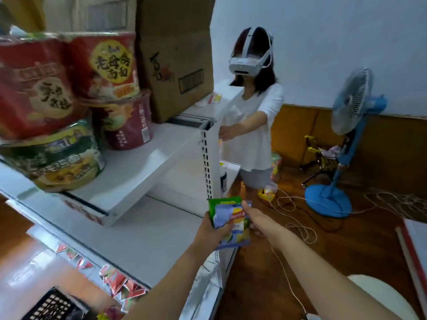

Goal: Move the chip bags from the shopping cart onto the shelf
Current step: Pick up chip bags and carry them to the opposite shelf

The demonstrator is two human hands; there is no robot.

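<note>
I see both arms reaching forward from the bottom of the frame toward the end of a white shelf (147,229). My left hand (211,229) has its grip closed around the lower left side of two chip bags held together: a pale blue chip bag (231,224) in front and a green chip bag (219,203) behind it, whose top edge shows above and to the left. My right hand (250,214) meets the same bags from the right, thumb laid against the front of the blue one, so this grip is also clenched on the bags. The bags are in the air, just off the shelf's end post and above the wooden floor (300,262), not resting on any board.

On the upper board to the left stand stacked instant noodle bowls (69,93), red ones over a green one and a purple one. A brown cardboard box (175,54) stands behind them. Small red packets (120,282) lie along the front edge of the lower board, and a dark basket grid (53,306) shows in the bottom left corner.

Beyond the shelf end stands another person (251,135) in a white shirt, wearing a headset, one hand toward the shelf. A blue standing fan (346,139) stands to the right, with loose cables across the floor.
</note>
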